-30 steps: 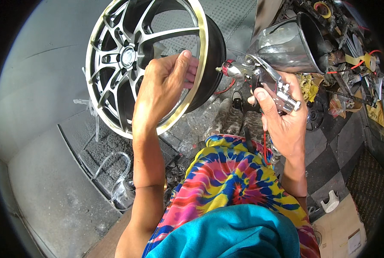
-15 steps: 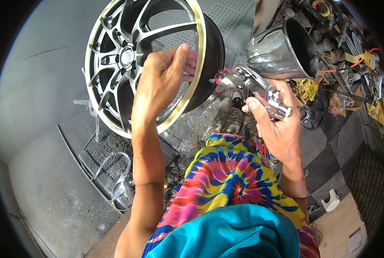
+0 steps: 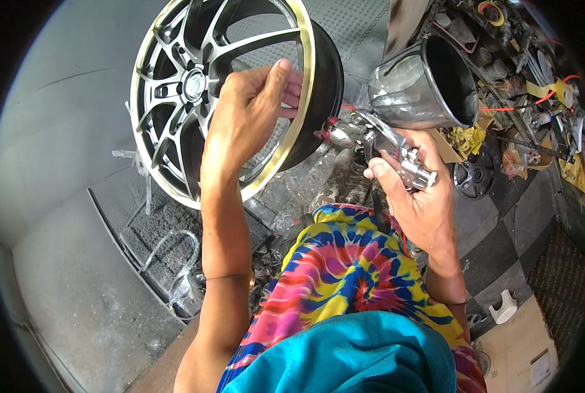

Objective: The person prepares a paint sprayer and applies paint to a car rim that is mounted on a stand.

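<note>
A multi-spoke car wheel rim (image 3: 194, 85) with a dark barrel and a gold-toned outer lip stands tilted at upper left. My left hand (image 3: 246, 111) is over its spokes, fingers stretched toward the inside of the lip with the thumb apart. Whether those fingertips touch the metal, I cannot tell. My right hand (image 3: 420, 196) is wrapped around a chrome spray gun (image 3: 374, 141). The red-ringed nozzle points left at the barrel, close beside it. An uncovered, paint-streaked grey cup (image 3: 404, 92) sits on the gun, its mouth facing right.
Tools, tape rolls (image 3: 492, 13) and scraps crowd a bench at upper right, where a red hose (image 3: 535, 101) runs. A dark wheel cover (image 3: 472, 178) lies on the checkered floor. At lower left is a dark shaggy mat (image 3: 164, 216) beside a clear tube.
My right hand has shifted slightly left and down, bringing the spray gun and its cup along. The left hand and the wheel rim have barely moved.
</note>
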`<state>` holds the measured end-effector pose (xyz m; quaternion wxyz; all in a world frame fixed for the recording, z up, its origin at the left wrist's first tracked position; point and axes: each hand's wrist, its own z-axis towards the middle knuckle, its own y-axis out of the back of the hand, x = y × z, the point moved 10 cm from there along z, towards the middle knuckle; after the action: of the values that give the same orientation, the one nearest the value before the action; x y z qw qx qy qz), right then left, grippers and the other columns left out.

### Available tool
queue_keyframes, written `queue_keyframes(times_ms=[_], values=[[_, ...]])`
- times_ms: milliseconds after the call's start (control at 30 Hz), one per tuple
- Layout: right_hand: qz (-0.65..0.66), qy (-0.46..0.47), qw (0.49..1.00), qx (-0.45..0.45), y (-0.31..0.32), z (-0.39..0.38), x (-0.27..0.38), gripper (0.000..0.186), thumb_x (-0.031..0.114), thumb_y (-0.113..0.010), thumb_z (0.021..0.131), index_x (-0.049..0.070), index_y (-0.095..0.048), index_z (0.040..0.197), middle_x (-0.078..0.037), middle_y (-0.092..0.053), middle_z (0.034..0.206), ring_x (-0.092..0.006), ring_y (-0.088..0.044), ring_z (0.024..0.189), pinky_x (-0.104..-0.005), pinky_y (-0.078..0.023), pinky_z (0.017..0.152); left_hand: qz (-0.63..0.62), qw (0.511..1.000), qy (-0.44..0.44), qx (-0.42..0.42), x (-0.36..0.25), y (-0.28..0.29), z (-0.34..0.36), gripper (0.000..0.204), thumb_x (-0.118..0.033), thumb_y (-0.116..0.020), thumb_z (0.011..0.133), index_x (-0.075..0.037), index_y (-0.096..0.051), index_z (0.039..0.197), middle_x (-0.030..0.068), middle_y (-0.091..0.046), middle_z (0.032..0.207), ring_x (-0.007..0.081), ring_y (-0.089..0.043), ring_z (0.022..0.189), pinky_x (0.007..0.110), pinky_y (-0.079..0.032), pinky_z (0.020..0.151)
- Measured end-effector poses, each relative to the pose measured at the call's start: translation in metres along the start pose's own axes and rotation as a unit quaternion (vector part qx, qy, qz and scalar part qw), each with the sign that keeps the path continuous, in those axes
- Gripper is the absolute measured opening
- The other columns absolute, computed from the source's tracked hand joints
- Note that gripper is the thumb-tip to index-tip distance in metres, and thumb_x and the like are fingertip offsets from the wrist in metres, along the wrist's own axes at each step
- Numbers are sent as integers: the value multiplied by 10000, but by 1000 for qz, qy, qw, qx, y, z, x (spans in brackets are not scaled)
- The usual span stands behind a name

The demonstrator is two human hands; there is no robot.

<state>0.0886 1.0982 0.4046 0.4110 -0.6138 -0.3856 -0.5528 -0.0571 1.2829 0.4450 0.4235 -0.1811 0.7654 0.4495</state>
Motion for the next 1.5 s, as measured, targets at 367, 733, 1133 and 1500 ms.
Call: queue_keyframes(times_ms=[367,733,1133,1500], values=[[35,-33,999,-8,-2,-5,-5,340,147,-775,974,-7,-629,1240,-107,-754,966,-121,-732,881,-292,-573,768,-9,1000,-1,0,2,-1,8,459,-295,-535,1116,108,-752,1083,155,-771,888,190,-741,793,319,-613,753],[48,-68,996,-43,17,5,-8,352,194,-773,987,-6,-631,1239,-70,-757,1002,-88,-704,915,-270,-552,808,29,998,21,-52,10,14,-31,459,-306,-531,1123,103,-738,1122,158,-764,877,182,-737,818,319,-604,781],[18,-17,998,-51,22,22,0,356,152,-709,1030,20,-566,1329,-47,-733,1033,-58,-708,816,-183,-460,486,-1,999,40,3,8,-1,-34,488,-340,-511,1138,81,-748,1068,87,-740,850,136,-688,783,300,-582,749],[34,-69,996,-37,14,12,-6,319,162,-741,1007,33,-602,1264,-53,-752,958,-34,-648,746,-212,-459,575,-1,999,38,2,9,-2,-29,483,-333,-511,1136,82,-749,1069,94,-727,838,144,-684,775,306,-579,751]])
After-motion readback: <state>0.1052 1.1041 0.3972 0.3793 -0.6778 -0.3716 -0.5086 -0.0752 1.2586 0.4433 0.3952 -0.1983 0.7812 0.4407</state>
